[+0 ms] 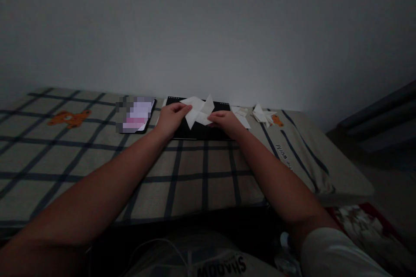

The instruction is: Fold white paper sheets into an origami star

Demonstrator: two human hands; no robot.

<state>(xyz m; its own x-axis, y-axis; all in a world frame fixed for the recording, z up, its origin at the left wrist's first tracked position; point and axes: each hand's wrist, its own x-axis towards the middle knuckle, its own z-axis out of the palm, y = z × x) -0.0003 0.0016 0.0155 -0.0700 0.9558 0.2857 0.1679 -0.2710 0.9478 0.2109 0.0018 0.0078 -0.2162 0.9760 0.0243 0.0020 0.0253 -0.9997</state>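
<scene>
Between my hands is a piece of white folded paper (199, 111) with several pointed flaps, held just over a black notebook (185, 133). My left hand (171, 117) pinches its left side between thumb and fingers. At the lower right edge of the paper, my right hand (227, 122) grips a corner with the fingertips. Part of the notebook is hidden behind my hands and the paper. Some white paper (241, 116) lies just beyond my right hand, at the notebook's right end.
A tablet or phone (138, 117) with a lit, partly blurred screen lies to the left. Another folded white paper shape (262, 115) rests to the right. Everything lies on a checked cloth (191, 171) against a grey wall (208, 30). The cloth-covered surface ends at the right.
</scene>
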